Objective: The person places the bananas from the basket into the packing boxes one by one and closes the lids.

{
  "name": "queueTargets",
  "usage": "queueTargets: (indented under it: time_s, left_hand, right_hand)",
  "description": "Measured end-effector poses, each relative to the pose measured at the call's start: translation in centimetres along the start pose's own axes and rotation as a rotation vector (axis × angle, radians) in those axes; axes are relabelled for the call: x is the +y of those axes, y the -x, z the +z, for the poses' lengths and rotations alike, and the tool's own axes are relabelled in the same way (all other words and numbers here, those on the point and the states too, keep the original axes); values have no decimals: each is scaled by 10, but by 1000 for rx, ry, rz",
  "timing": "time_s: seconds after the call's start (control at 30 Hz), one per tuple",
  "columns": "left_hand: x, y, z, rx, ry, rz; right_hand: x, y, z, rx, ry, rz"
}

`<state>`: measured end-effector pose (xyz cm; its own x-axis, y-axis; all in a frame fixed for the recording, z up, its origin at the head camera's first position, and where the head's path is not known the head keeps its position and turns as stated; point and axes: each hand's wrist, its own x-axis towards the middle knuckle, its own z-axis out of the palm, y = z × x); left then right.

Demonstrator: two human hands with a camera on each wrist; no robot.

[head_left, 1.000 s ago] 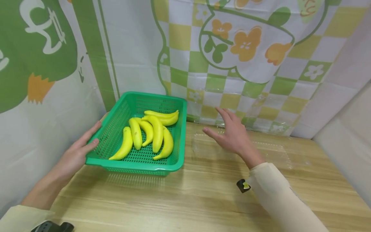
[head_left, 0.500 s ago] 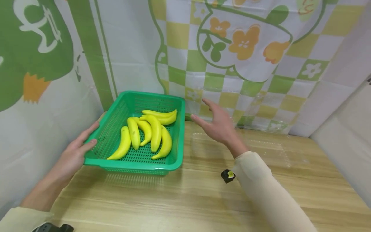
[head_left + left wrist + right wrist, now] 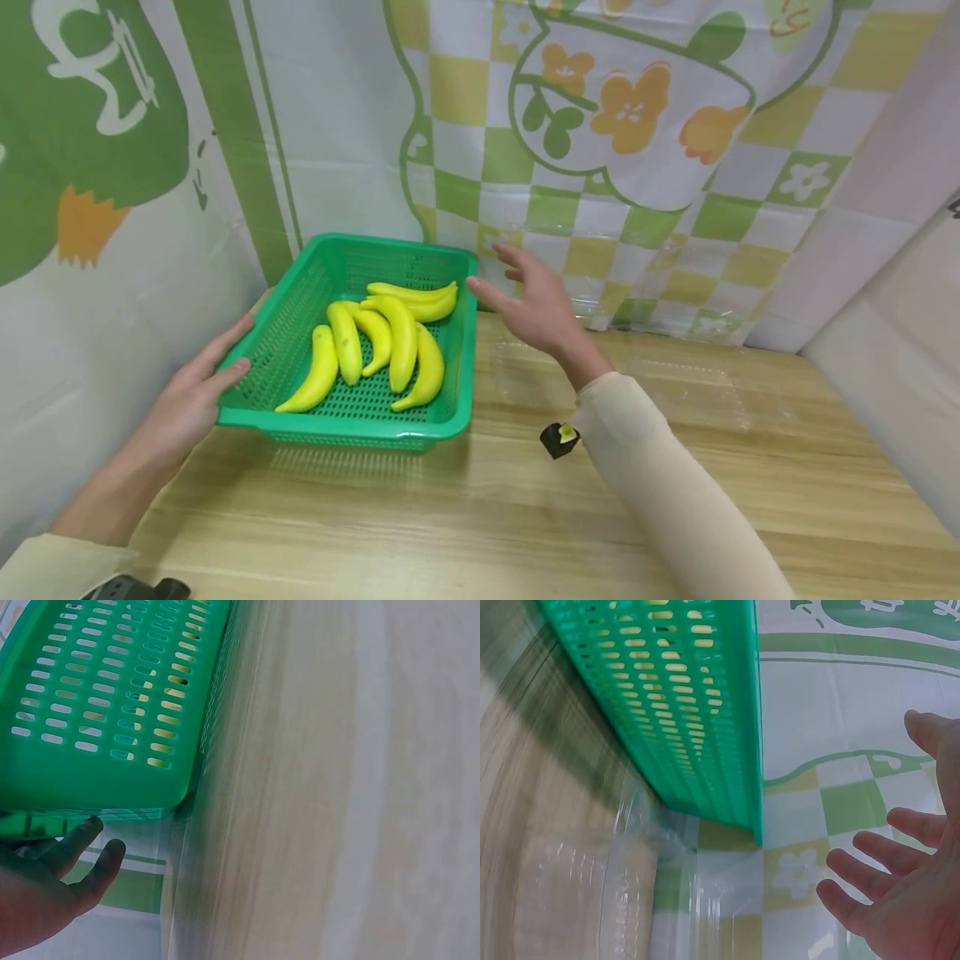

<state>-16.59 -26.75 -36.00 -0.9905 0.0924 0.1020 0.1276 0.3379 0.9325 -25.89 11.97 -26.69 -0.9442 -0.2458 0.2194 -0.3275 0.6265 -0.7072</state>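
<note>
A green perforated plastic basket (image 3: pixel 367 430) stands on the wooden table with several yellow bananas (image 3: pixel 403 346) lying in it. At its left side my left hand (image 3: pixel 183 408) touches the rim, fingers fairly straight; the left wrist view shows the fingertips (image 3: pixel 91 825) at the rim's edge. My right hand (image 3: pixel 536 304) hovers beside the far right corner of the basket, holding nothing. Its fingers are spread and its thumb points at the rim. In the right wrist view a gap separates those fingers (image 3: pixel 862 874) from the basket wall (image 3: pixel 727 750).
Clear plastic containers (image 3: pixel 693 383) lie on the table to the right, and more clear plastic (image 3: pixel 592 308) leans by the back curtain (image 3: pixel 630 187). A printed sheet (image 3: pixel 217 242) hangs close along the left. The wooden tabletop (image 3: pixel 420 533) stretches in front of the basket.
My right hand has moved left, from above the clear plastic to beside the basket's right rim. My left hand stays at the left rim, and the bananas lie as before.
</note>
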Motion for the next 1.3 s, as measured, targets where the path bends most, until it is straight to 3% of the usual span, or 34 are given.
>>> queueTargets:
  time_s: [0.63, 0.93, 1.3]
  left_hand:
    - [3, -1, 1, -5, -28, -14]
    - [1, 0, 0, -7, -25, -16]
    - [1, 0, 1, -6, -12, -21]
  right_hand:
    - [-25, -23, 28, -42, -65, 23]
    - [-30, -31, 46, -65, -143, 46]
    - [-29, -37, 53, -99, -231, 90]
